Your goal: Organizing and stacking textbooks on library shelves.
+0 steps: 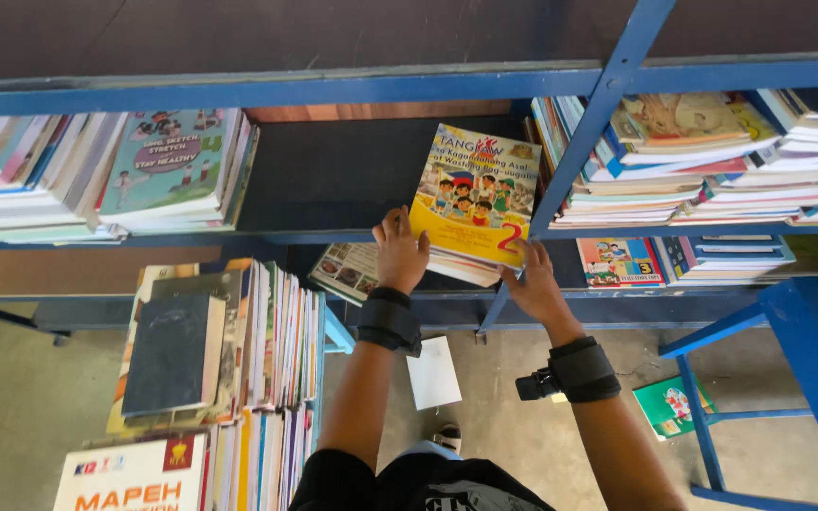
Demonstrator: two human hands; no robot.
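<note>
Below the blue shelf (pixel 333 90), both hands reach up to a yellow book (pixel 473 194) topping a short stack on the dark board. The left hand (pixel 400 254) clasps its near left corner; the right hand (pixel 534 284), fingers spread, presses the near right edge. The book's long side runs away from the person, tilted slightly right, with taller book piles (pixel 712 161) just beyond the upright.

no packages, labels, signs or screens
</note>
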